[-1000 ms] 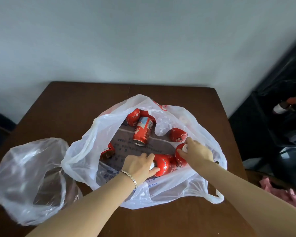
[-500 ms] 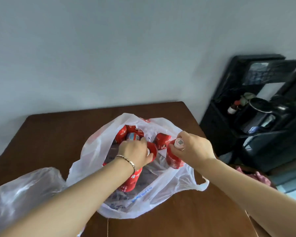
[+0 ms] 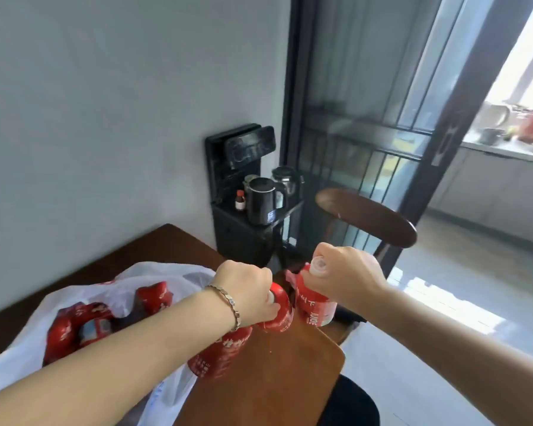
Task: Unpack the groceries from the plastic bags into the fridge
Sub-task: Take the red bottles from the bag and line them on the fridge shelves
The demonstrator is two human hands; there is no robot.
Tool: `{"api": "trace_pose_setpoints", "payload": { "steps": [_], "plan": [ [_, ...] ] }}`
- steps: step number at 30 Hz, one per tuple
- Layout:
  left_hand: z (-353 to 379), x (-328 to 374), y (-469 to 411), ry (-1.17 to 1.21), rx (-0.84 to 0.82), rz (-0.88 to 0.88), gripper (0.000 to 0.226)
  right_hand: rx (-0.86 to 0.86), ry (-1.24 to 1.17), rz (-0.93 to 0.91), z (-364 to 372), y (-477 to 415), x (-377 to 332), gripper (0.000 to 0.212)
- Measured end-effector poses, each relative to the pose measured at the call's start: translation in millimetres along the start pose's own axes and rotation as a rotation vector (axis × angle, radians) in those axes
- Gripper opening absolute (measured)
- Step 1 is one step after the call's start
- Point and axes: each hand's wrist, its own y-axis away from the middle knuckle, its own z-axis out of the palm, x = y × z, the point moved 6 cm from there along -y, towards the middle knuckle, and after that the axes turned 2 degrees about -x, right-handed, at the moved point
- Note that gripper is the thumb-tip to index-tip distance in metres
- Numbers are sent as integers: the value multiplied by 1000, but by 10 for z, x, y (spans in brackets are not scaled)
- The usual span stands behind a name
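My left hand [image 3: 246, 293] grips red bottles [image 3: 277, 312] by their tops; a second red bottle [image 3: 219, 355] hangs below the wrist. My right hand [image 3: 348, 278] holds another red-labelled bottle [image 3: 314, 305] by its neck, the pale cap showing between the fingers. Both hands are lifted over the table's right corner. The white plastic bag [image 3: 166, 272] lies open at the lower left with several red bottles and a can [image 3: 90, 327] still inside. No fridge is in view.
The brown wooden table [image 3: 274, 379] ends at a corner just under the hands. A dark wooden chair [image 3: 366, 222] stands to the right. A black water dispenser stand [image 3: 243, 235] with kettles sits against the wall. A barred glass door [image 3: 366, 118] and tiled floor lie beyond.
Both hands have lifted the bottles out of the bag and moved them right, past the table corner. The view has swung right, away from the bag and toward the door.
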Motion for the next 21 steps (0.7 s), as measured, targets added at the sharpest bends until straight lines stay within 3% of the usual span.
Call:
{"api": "trace_pose_setpoints", "payload": {
  "steps": [5, 10, 13, 21],
  "plan": [
    [-604, 1435, -398, -25, 189, 355, 36, 78, 54, 284, -489, 865, 1329, 29],
    [-1093, 2900, -548, -61, 326, 597, 37, 165, 186, 554, -912, 1929, 2489, 35],
    [-1474, 4183, -598, -71, 402, 743, 35, 338, 235, 757, -1280, 2894, 3414, 27],
    [-2465, 7075, -257, -30, 591, 1078, 37, 391, 301, 964, -2155, 5115, 5069, 27]
  ]
}}
